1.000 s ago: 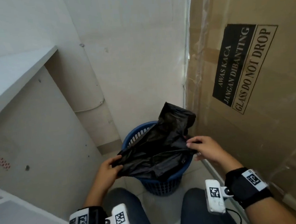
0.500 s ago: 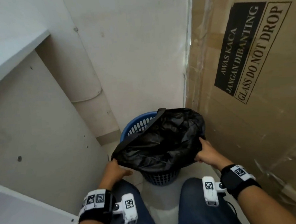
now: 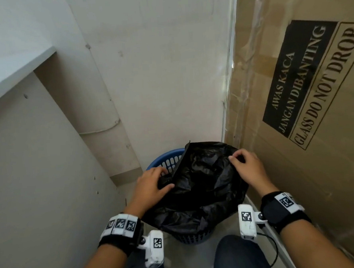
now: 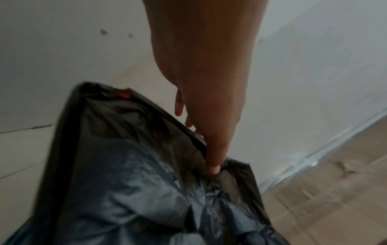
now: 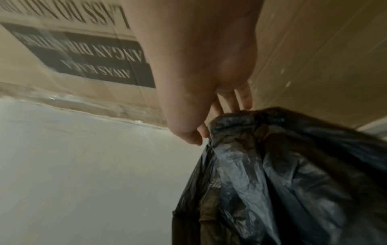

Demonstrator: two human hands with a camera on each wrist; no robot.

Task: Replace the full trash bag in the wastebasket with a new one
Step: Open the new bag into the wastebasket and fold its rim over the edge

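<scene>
A black trash bag [image 3: 200, 186] is draped over the blue slotted wastebasket [image 3: 167, 158] on the floor, covering its near and right rim. The far-left rim shows bare. My left hand [image 3: 154, 183] pinches the bag's left edge between thumb and fingers; in the left wrist view the left hand [image 4: 209, 149] has its thumb pressed into a fold of the bag [image 4: 130, 190]. My right hand [image 3: 246, 167] grips the bag's far right edge with curled fingers. The right wrist view shows the right hand [image 5: 205, 119] gathering the bag [image 5: 282, 182] at its top. The basket's inside is hidden.
A tall cardboard box [image 3: 306, 126] marked "GLASS DO NOT DROP" stands close on the right. A white cabinet panel [image 3: 40, 183] closes the left side under a shelf [image 3: 12, 71]. The wall [image 3: 158, 73] is right behind the basket. My knees [image 3: 237, 254] are below.
Both hands rose from the basket's near sides to the bag's upper edges. The bag's front now hangs lower over the near rim, and the left hand has pinched the bag again.
</scene>
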